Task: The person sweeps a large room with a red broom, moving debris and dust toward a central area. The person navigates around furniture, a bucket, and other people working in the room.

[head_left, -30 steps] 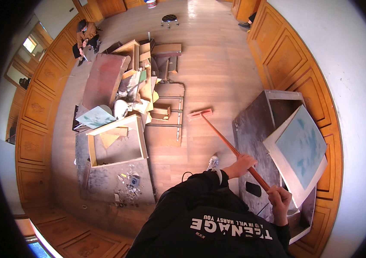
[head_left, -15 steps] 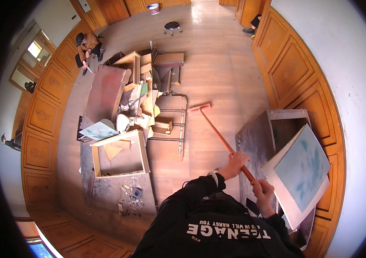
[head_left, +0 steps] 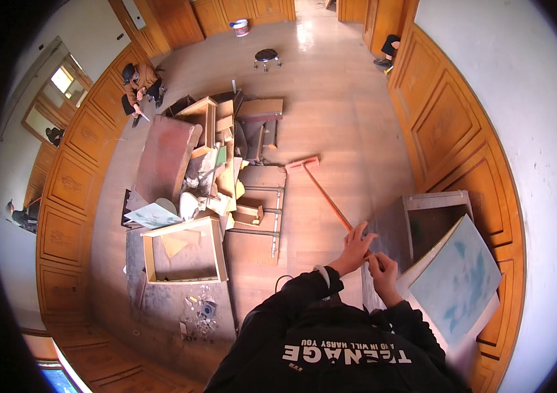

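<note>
I hold a red long-handled broom (head_left: 323, 193) with both hands. Its head (head_left: 302, 166) rests on the wooden floor ahead of me, by the edge of a junk pile. My left hand (head_left: 355, 247) grips the handle higher along the shaft, fingers partly spread over it. My right hand (head_left: 382, 270) is closed around the handle's near end, just behind the left. Both black sleeves come in from the lower edge.
A pile of broken wooden furniture, boards and drawers (head_left: 216, 170) lies at centre left. A grey cabinet (head_left: 432, 216) and a pale blue panel (head_left: 457, 281) stand to my right by the panelled wall. A stool (head_left: 266, 57), a bucket (head_left: 240, 27) and a crouching person (head_left: 139, 82) are far off.
The broom head has swung left and farther away across the floor. My two hands have come closer together on the handle, and the view has tilted toward the far room.
</note>
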`<state>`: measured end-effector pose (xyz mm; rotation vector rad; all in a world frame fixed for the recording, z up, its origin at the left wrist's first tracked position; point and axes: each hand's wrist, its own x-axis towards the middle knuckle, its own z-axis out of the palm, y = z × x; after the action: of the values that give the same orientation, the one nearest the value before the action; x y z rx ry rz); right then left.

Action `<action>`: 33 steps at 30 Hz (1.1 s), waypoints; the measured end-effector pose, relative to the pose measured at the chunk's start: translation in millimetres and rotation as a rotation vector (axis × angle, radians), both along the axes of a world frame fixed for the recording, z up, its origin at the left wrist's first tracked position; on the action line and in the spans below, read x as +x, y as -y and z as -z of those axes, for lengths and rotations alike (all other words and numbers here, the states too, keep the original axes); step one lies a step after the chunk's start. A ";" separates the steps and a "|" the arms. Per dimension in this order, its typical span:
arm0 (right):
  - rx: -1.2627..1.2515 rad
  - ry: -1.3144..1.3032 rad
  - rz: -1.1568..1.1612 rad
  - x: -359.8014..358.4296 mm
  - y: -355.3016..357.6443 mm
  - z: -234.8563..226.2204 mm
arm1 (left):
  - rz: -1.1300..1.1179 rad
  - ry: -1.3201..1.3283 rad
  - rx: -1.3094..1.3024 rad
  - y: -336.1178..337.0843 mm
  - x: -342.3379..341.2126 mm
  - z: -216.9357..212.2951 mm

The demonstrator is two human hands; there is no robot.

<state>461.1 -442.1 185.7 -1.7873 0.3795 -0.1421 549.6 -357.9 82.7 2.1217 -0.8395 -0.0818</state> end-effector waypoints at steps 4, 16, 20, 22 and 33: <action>-0.102 -0.026 0.017 -16.0 5.5 -32.0 | 0.026 -0.112 0.021 -25.5 23.3 -5.3; -0.123 0.058 0.015 102.1 2.7 6.2 | 0.133 -0.108 0.131 -26.2 95.9 11.2; -0.039 0.027 0.040 110.6 10.1 -30.2 | 0.144 -0.169 0.170 -39.2 144.8 13.3; 0.022 0.052 0.098 124.4 9.8 -35.2 | 0.134 -0.204 0.191 -41.5 164.4 14.1; -0.013 -0.004 0.041 217.9 -27.2 -24.1 | 0.246 -0.208 0.238 -81.7 263.1 17.1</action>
<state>678.9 -414.9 209.8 -1.7935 0.4190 -0.1695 812.7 -276.2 65.6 2.1695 -1.0004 -0.5465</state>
